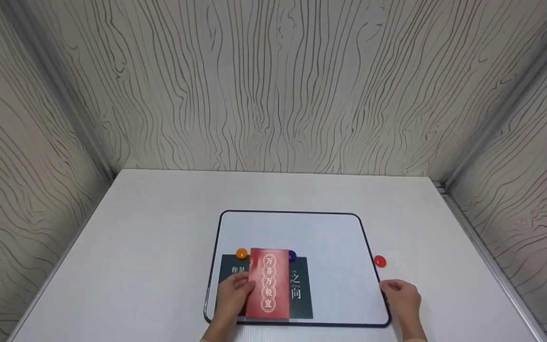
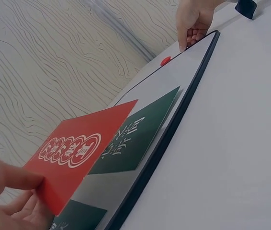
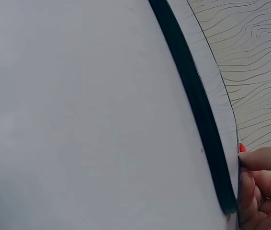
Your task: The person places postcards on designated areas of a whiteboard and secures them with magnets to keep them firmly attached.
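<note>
Counted on one whiteboard (image 1: 340, 223) are three magnets, orange (image 1: 241, 253), purple (image 1: 292, 256) and red (image 1: 380, 261), one green card (image 1: 302, 289), and one red card (image 1: 268, 282) pinched by the left hand (image 1: 233, 294), while the board's edge is touched by the right hand (image 1: 400, 297), fingers loosely curled.

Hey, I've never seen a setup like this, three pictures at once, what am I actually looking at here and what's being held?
No machine here: a person works with bare hands and wears three cameras. The big picture is from the head, looking down at a white table boxed in by wood-grain walls. The other two are from the wrists.

On the table lies a whiteboard with a dark rim. A green card lies on it, with an orange magnet and a dark purple one at its top edge. A red magnet sits on the table just right of the board.

The left hand pinches a red card over the green one; the left wrist picture shows it lifted at a slant. The right hand rests at the board's right rim with curled fingers; the right wrist picture shows that rim close up.
</note>
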Available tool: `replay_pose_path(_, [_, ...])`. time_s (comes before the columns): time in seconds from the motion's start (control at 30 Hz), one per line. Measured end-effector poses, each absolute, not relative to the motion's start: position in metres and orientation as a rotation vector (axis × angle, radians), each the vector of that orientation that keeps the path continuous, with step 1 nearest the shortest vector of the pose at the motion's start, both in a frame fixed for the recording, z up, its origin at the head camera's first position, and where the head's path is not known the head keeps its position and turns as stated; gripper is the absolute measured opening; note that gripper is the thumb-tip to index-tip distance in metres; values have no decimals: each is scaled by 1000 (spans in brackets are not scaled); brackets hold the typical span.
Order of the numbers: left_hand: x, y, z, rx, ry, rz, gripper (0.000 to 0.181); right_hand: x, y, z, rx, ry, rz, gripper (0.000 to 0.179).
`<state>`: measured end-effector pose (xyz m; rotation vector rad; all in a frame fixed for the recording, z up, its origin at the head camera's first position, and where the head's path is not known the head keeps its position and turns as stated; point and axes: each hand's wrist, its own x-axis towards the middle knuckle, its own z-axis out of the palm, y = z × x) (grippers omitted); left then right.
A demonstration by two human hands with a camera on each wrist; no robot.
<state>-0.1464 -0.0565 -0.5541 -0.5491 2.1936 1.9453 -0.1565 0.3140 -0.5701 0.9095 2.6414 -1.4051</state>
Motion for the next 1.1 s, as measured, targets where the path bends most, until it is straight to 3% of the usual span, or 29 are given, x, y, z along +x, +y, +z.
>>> replay_pose_path(0.9, [-150,-42,-552,-518,2073,1944,43,-157,311,-569,956,2632,-1408,28])
replay_pose_path(1.1, [-150,-33,-553,-454,2058,1966,36,-155,313,-567,897,2645,-1411,29])
